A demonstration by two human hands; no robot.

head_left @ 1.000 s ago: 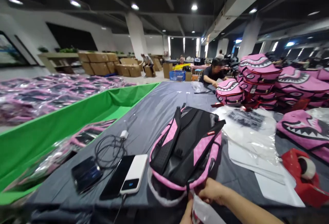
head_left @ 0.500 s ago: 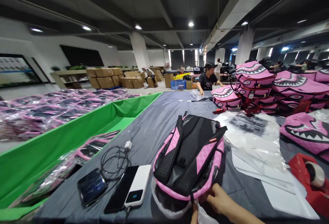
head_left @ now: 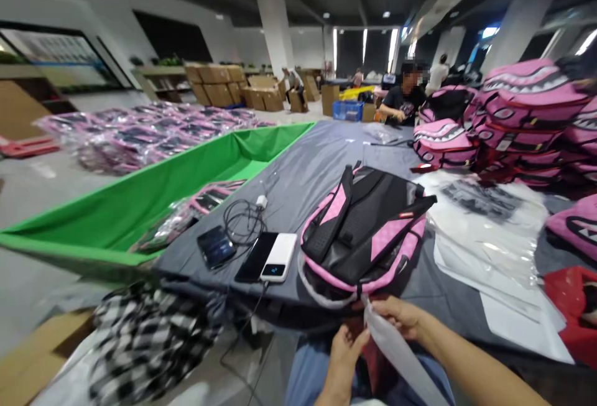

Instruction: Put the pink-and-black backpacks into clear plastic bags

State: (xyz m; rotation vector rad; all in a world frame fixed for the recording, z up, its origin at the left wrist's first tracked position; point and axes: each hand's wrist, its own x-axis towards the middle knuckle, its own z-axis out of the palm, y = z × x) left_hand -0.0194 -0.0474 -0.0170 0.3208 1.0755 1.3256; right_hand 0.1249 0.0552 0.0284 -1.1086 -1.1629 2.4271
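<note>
A pink and black backpack (head_left: pixel 368 232) lies on the grey-covered table, its straps facing up. Whitish plastic (head_left: pixel 319 291) shows around its near end. From that end a whitish plastic strip (head_left: pixel 396 347) runs down over the table edge towards my lap. My right hand (head_left: pixel 405 318) is closed on this strip just below the backpack. Lower and to the left, my left hand (head_left: pixel 344 353) has its thumb and fingers curled at the strip's edge, seemingly pinching it. Left of the backpack are a white power bank (head_left: pixel 280 257), a black phone (head_left: pixel 255 260) and a smaller dark device (head_left: pixel 216 246).
Flat plastic bags (head_left: pixel 485 226) lie to the right, near a red tape dispenser (head_left: pixel 571 306). Pink shark-mouth backpacks (head_left: pixel 527 107) are stacked behind. A green fabric trough (head_left: pixel 153 198) runs along the left side. Across the table a person (head_left: pixel 405 98) works.
My view has tilted down and moved back. Both hands have come nearer me, below the table edge, drawing the plastic out into a long strip. The backpack stays on the table.
</note>
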